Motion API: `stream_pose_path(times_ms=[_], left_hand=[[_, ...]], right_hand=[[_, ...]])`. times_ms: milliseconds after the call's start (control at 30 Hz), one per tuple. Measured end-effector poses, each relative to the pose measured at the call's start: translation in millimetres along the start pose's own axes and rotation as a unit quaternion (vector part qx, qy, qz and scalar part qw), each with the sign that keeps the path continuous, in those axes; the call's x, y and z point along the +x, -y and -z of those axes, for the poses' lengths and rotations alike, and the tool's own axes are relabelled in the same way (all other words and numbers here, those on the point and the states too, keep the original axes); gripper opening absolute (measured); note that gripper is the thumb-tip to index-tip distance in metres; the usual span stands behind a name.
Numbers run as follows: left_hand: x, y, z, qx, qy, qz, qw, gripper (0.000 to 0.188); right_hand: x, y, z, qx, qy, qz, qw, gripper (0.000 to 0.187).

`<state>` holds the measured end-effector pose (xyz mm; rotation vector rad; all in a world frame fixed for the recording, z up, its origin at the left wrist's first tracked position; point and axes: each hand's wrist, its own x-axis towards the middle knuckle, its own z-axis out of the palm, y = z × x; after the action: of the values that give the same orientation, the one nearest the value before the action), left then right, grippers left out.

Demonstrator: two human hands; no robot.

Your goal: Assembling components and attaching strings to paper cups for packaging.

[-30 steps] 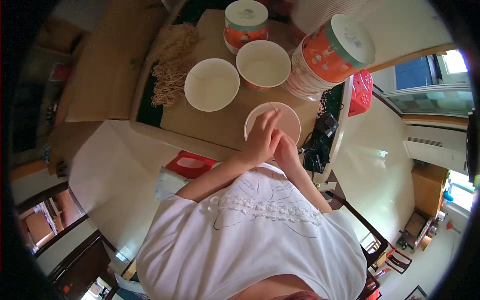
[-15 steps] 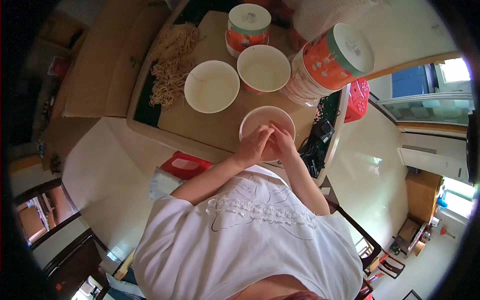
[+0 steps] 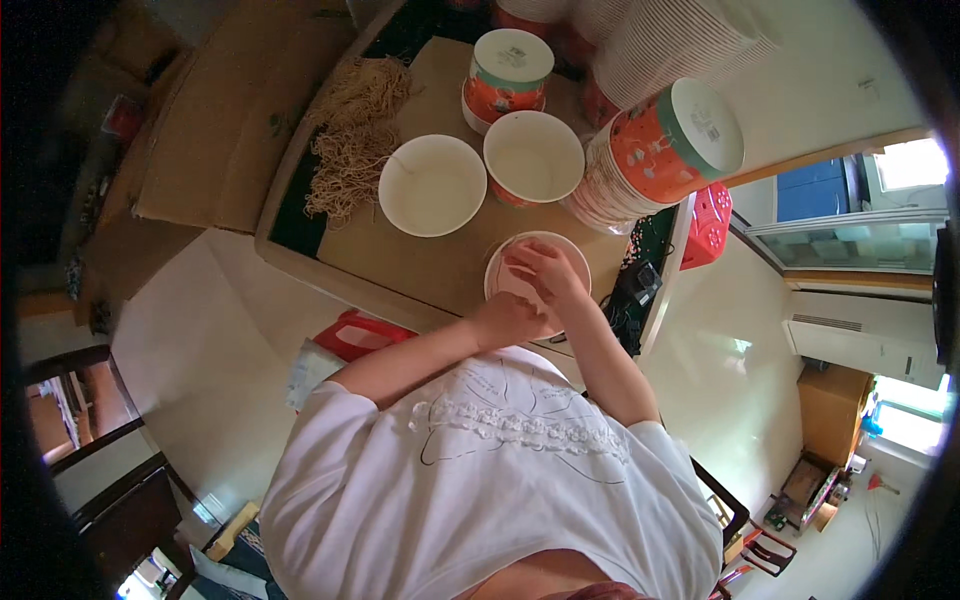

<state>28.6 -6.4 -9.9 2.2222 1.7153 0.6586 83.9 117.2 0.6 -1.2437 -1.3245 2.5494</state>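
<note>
A round white paper bowl, pinkish inside, stands at the table's near edge under both my hands. My left hand is curled closed over the bowl's near side. My right hand hangs above the bowl's middle, a little farther off, its fingers bent and pressed together. What either hand pinches is too small to make out. Beyond them stand two open white paper bowls, a left one and a right one. Bundles of tan string lie to the left, and one strand reaches into the left bowl.
Behind is an upturned orange-and-green paper tub. Nested tubs lean at the right, before tall stacks of bowls. A black adapter with cables lies at the right edge. A cardboard box stands left.
My hands were together over the bowl. Now they are apart: the right has moved up and away, the left down towards me. The view has shifted slightly.
</note>
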Motion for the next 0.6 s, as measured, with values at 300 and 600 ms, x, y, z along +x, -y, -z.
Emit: stream_pose_path(times_ms=[300,600], left_hand=[[-29.2,7.7,-14.1,0.053,0.014,-0.022,0.998,0.008],[-33.2,11.7,-39.6,0.08,0.037,0.021,0.996,0.012]], right_hand=[[-67.7,82.0,38.1,0.218,0.062,0.172,0.959,0.008],[8.2,-20.7,6.2,-0.043,0.016,-0.17,0.984,0.021]])
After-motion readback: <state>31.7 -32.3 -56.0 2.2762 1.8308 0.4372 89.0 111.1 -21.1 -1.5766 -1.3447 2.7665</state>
